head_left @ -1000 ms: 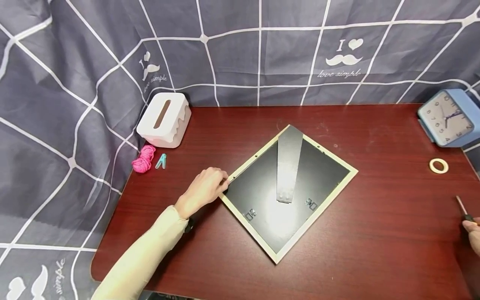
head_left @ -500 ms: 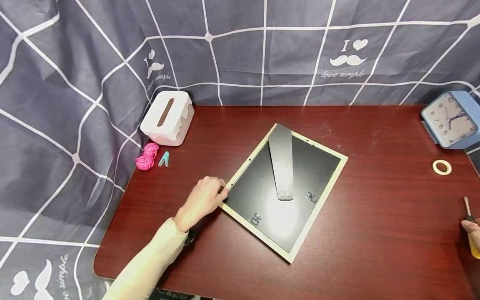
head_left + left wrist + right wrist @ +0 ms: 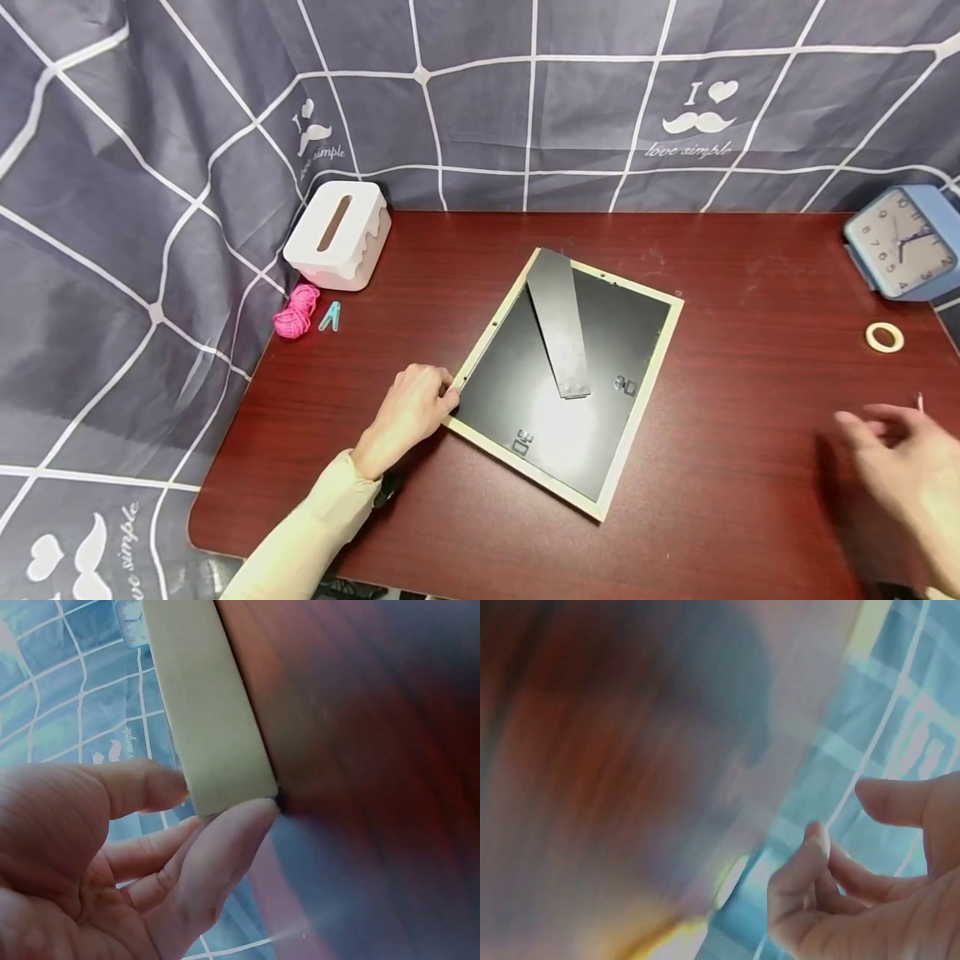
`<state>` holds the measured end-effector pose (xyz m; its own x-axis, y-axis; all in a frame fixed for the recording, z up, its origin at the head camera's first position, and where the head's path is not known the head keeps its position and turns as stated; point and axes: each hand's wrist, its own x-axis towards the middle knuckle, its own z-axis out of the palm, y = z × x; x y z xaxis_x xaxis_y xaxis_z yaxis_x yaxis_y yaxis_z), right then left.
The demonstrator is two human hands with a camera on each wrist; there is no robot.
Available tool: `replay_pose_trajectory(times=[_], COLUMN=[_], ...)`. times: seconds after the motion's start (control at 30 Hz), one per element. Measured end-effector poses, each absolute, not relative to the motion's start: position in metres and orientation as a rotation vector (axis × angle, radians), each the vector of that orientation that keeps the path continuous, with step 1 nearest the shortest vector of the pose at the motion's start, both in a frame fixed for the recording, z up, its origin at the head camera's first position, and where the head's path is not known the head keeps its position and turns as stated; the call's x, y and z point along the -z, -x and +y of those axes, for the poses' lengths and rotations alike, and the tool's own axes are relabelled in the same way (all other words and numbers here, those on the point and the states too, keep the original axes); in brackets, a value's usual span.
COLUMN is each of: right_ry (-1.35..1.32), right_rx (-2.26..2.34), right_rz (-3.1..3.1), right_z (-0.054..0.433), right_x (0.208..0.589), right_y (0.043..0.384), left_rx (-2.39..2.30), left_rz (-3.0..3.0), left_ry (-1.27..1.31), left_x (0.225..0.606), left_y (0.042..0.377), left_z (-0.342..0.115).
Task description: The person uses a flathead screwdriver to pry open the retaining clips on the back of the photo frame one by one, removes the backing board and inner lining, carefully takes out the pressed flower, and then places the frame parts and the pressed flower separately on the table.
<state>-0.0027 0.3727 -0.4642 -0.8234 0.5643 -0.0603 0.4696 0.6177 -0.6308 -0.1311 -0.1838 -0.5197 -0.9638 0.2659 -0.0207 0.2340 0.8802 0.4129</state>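
A picture frame [image 3: 634, 417] with a pale cream border lies face down on the table. Its black backing [image 3: 495, 392] bears a grey easel leg [image 3: 558, 325] and small metal hangers. At the frame's left corner my left hand [image 3: 412, 408] pinches the border. In the left wrist view, thumb and fingers meet that corner [image 3: 217, 735] from both sides. My right hand [image 3: 900, 475] is over the table's right side, thumb and fingers apart with nothing between them. Beyond its fingers shows the shaft tip of a screwdriver [image 3: 920, 402]; the rest is hidden behind the hand.
A white tissue box [image 3: 337, 233], pink yarn [image 3: 297, 312] and a teal clothespin [image 3: 330, 316] are at the back left. A blue clock [image 3: 903, 242] stands at the back right, with a roll of tape [image 3: 885, 337] nearer. Grey checked cloth hangs behind the table [image 3: 750, 375].
The picture frame has turned clockwise, with my left hand staying on its corner. My right hand has let go of the screwdriver and moved left into view.
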Motion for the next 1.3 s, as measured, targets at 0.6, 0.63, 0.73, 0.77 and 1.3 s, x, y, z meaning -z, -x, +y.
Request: replay_pose_trajectory(times=[0.6, 0.63, 0.73, 0.77, 1.3], right_ry=[0.052, 0.046, 0.032, 0.026, 0.101], right_rx=[-1.116, -1.11, -1.11, -1.114, -1.181], right_rz=[-3.189, -3.186, -3.172, -3.165, -3.192], right_z=[0.22, 0.219, 0.219, 0.22, 0.233], right_x=[0.451, 0.451, 0.453, 0.454, 0.456], right_y=[0.035, 0.036, 0.039, 0.04, 0.046], left_rx=[-0.753, -0.759, -0.784, -0.795, -0.809], left_rz=[2.976, 2.971, 2.941, 2.929, 2.872], left_ry=[-0.279, -0.278, -0.266, -0.262, -0.288], left_x=[0.514, 0.514, 0.513, 0.512, 0.52], left_y=[0.105, 0.105, 0.104, 0.104, 0.105], left_z=[-0.155, -0.154, -0.151, -0.151, -0.146])
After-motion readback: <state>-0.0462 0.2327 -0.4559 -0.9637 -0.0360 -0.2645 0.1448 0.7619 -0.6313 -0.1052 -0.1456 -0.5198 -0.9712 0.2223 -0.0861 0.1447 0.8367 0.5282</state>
